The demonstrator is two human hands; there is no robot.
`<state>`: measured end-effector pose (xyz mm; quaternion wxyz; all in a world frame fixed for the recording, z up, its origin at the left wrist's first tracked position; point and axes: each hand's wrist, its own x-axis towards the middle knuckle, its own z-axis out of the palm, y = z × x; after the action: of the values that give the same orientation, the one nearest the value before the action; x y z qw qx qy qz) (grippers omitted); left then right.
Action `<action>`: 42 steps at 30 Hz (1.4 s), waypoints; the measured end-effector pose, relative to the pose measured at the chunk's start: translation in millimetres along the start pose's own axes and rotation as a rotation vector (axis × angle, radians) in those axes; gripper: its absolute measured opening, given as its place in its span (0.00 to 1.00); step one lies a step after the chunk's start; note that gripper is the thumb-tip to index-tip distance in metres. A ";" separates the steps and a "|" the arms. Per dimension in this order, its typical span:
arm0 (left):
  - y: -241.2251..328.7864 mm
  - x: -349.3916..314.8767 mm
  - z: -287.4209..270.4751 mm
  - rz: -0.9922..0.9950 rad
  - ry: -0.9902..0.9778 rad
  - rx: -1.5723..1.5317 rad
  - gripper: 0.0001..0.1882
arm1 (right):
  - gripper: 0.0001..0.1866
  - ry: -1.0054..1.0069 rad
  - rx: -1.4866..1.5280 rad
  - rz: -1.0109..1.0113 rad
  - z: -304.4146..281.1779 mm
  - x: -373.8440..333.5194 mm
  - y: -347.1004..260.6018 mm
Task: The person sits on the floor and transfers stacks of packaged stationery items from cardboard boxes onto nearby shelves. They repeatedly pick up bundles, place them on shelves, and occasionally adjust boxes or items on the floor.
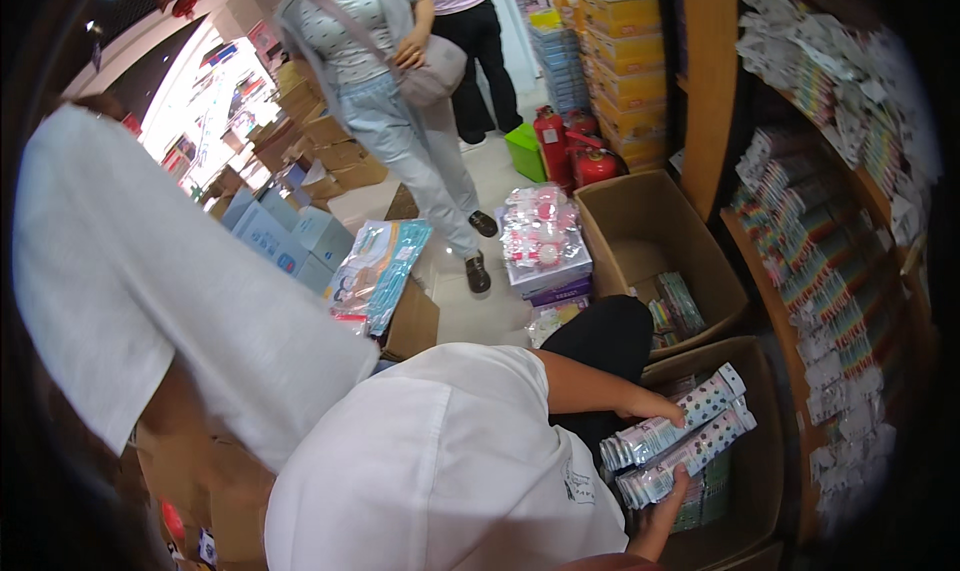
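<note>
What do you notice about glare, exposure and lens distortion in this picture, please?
Head view: the bright upper-left background is partly washed out to white; head view: the long brown wooden shelf edge at right bows, and black vignetting darkens the corners; head view: the long white dark-spotted plastic packets show shiny glints.

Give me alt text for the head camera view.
The person's left hand and right hand hold two bundles of dark-spotted white packets over an open cardboard box. Packet-filled shelves run along the right, and beyond, a person with a shoulder bag is near red fire extinguishers.
</note>
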<state>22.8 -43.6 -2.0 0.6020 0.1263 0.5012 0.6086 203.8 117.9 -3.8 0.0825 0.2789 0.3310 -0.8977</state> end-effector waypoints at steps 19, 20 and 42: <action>29.4 48.7 -16.0 -0.296 0.073 -0.154 0.35 | 0.41 0.039 -0.063 -0.051 0.4 28.1 -23.9; 33.3 45.8 -15.6 -0.297 0.110 -0.100 0.35 | 0.41 0.047 -0.079 -0.052 -0.1 31.6 -20.9; 373.5 -6.7 6.4 0.353 0.096 -0.075 0.23 | 0.29 -0.193 -0.289 -0.402 231.9 59.1 -279.7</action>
<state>-197.2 38.5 288.7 0.4657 0.1608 0.4764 0.7282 -41.7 186.2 261.8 -0.0273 0.1061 0.4951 -0.8619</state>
